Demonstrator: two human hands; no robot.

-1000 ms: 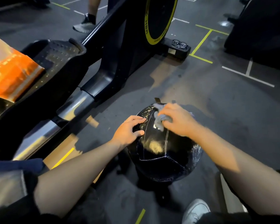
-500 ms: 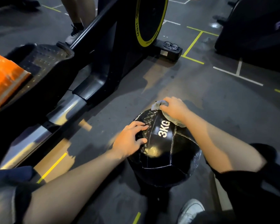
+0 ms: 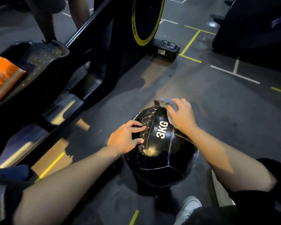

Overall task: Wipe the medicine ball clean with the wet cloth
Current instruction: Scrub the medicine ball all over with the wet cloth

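Note:
A black medicine ball [image 3: 162,153] marked "3KG" sits on the dark gym floor in front of me. My left hand [image 3: 125,138] rests on its upper left side over the laced seam, fingers spread and slightly bent. My right hand [image 3: 182,116] grips a grey wet cloth [image 3: 170,103] and presses it against the ball's far upper right side. Part of the cloth is hidden under that hand.
A black exercise machine [image 3: 94,62] with a yellow-rimmed wheel [image 3: 146,20] stands to the left. A pair of glasses [image 3: 168,44] lies on its base. An orange packet [image 3: 2,80] sits on its pedal. Another person's legs [image 3: 50,26] stand behind. My white shoe [image 3: 188,208] is below the ball.
My right hand has slid the cloth from the ball's top toward its far right side, uncovering the "3KG" mark. The left hand stayed on the ball.

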